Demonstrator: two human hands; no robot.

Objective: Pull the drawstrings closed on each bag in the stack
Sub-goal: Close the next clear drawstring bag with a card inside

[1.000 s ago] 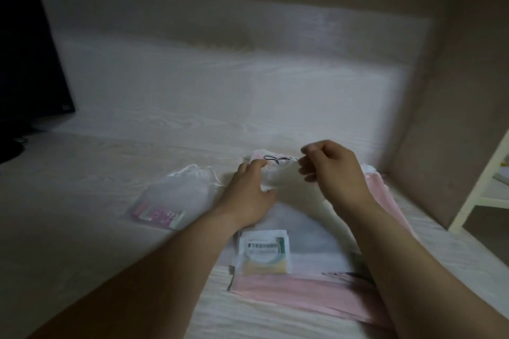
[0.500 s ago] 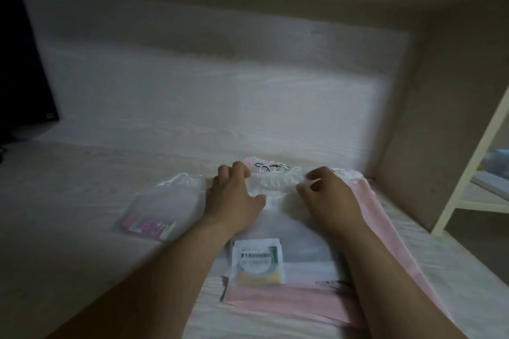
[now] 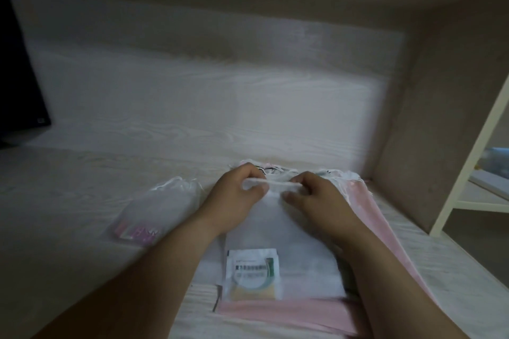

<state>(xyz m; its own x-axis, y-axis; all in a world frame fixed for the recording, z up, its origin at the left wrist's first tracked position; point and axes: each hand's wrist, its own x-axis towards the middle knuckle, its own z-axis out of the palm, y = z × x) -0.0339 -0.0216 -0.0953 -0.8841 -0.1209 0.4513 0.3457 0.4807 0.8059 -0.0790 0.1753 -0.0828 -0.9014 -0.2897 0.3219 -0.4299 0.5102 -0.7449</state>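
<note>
A sheer white drawstring bag [image 3: 286,231] lies on top of a stack of pink bags [image 3: 278,314] on the desk, with a white packet [image 3: 252,274] showing through its lower part. My left hand [image 3: 234,198] and my right hand [image 3: 319,195] both pinch the gathered top hem of the white bag, thumbs toward each other and a short stretch of hem between them. A black cord peeks out behind my fingers at the stack's far edge.
To the left lies a separate sheer white bag [image 3: 159,206], its mouth gathered and a pink packet inside. A dark monitor [image 3: 19,77] stands at far left. The desk's back panel and right side wall [image 3: 440,118] enclose the space. A white shelf frame [image 3: 473,162] stands at right.
Both hands came down from a raised position onto the bag's top edge and moved closer together, bunching the hem between them. The view shifted slightly.
</note>
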